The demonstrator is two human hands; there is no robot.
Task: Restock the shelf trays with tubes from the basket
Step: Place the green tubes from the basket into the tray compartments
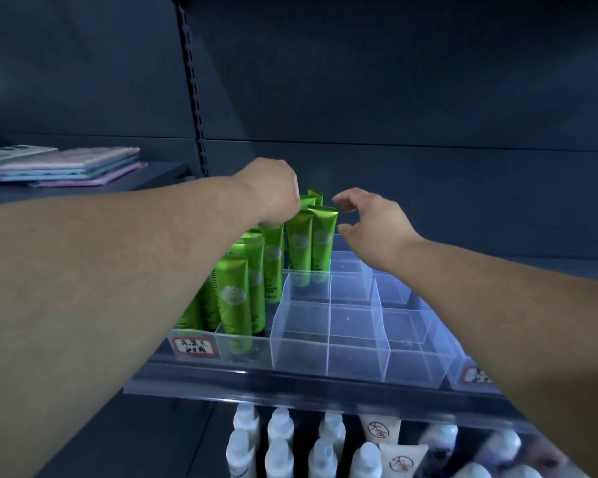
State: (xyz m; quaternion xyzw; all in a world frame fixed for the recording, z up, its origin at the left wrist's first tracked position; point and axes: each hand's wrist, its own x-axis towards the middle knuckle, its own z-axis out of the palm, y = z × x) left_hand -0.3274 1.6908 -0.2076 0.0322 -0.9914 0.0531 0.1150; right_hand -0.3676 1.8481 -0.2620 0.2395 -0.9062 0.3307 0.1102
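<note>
Two hands reach the back row: the right hand has its fingers loosely spread, holding nothing, just beside the green tubes. The left hand hides its fingers (pinching a tube top? cannot tell). Seating tubes looks current; next, fill the clear tray's empty cells. Basket unseen.

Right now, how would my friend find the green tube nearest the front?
Look at the clear divided tray on the shelf. Its left side holds upright green tubes. The front tube stands just right of the red-edged label, nearest in its row, its pale round emblem fully showing.
</note>
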